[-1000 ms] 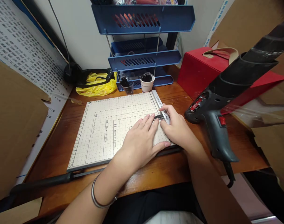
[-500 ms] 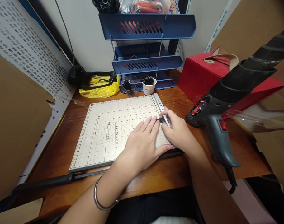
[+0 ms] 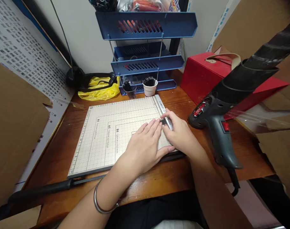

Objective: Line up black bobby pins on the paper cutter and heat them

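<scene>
A paper cutter (image 3: pixel 99 143) with a cream gridded board lies on the wooden desk, its long black-handled blade arm (image 3: pixel 49 187) along the near edge. My left hand (image 3: pixel 142 146) rests flat on the board, fingers stretched out, fingertips at a small bunch of thin black strands (image 3: pixel 163 121). Across from it, my right hand (image 3: pixel 182 133) curls its index finger and thumb around the same bunch, against the cutter's white edge strip (image 3: pixel 160 103). Most of the bunch is hidden under the fingers, so its exact kind cannot be made out.
Behind the board stand a paper cup (image 3: pixel 150 90) and a clear cup (image 3: pixel 131 93), both holding black strands. A blue tiered rack (image 3: pixel 147 65) is at the back. On the right are a heat gun (image 3: pixel 218 127) and a red box (image 3: pixel 197 76); a yellow bag (image 3: pixel 99 92) lies back left.
The view has shifted slightly, so the whole scene sits a little further left. Both hands keep nearly the same place on the board and the black bunch.
</scene>
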Demonstrator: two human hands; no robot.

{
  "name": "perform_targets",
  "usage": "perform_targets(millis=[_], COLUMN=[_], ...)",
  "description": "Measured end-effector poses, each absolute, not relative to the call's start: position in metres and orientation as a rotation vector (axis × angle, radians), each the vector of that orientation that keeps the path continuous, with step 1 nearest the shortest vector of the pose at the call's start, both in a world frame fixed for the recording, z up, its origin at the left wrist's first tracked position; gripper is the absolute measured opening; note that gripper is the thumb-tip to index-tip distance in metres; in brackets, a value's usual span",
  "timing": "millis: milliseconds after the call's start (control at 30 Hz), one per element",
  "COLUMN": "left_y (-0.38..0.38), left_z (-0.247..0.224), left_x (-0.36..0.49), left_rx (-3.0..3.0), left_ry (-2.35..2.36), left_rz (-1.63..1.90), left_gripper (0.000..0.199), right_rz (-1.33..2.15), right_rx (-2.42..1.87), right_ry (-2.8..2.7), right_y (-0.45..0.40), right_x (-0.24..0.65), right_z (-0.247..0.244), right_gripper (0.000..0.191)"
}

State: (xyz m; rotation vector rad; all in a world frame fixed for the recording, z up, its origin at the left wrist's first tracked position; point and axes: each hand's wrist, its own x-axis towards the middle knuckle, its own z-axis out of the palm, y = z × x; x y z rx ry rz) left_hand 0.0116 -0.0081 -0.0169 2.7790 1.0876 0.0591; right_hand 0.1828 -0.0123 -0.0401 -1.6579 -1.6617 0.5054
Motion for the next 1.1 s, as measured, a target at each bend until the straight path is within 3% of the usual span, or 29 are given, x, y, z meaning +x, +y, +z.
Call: perform_targets(millis=[467,700,1100], left_y=[-0.0053,-0.0059,-0.0069], left_z=[-0.0171,-0.0190,-0.0201], left_x=[0.0142,0.0180,0.0184], left_rx=[2.690,2.679,2.778], left_ry=[1.057,1.063,1.065], left_rz=[0.159,0.174,0.195], left_gripper=[0.095,0.108,0.103], right_rz=[0.557,0.565,0.577], right_rx=[-1.700,-1.714,-1.724], right_ry=[-1.690,-1.709,-1.713], right_y=[-0.0153,-0.0173,-0.0169], right_x=[0.1839,0.1861,0.1886], right_z=[-0.0342,-0.0324,-0.0309], right_gripper=[0.043,0.055,0.049])
